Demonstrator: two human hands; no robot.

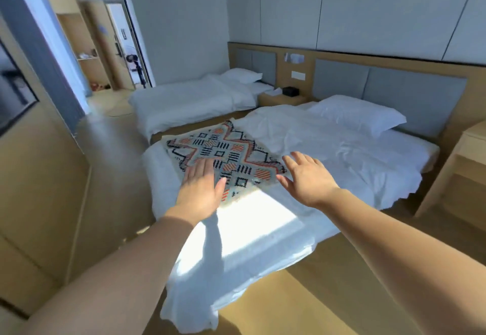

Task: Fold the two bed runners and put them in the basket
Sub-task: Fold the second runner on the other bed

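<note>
- A bed runner [226, 155] with black, orange and grey zigzag shapes lay on the near bed [328, 166], toward its foot end and left side.
- The runner looked folded into a shorter piece, but how many layers it had could not be told.
- The left hand [201, 190] was flat and spread out, palm down, on the near left part of the runner. It held nothing.
- The right hand [306, 176] was spread wide too, with its fingers apart, at the runner's right edge. Whether it touched the cloth or just floated over it could not be told. It held nothing.
- Both arms were bare and reached out from the bottom of the view.
- A bright patch of sun fell on the white sheet just in front of the runner.
- A white pillow [357, 119] sat at the head of the near bed.
- A second bed [189, 100] with white covers stood farther back on the left.
- A small wooden nightstand [278, 99] stood between the two beds.
</note>
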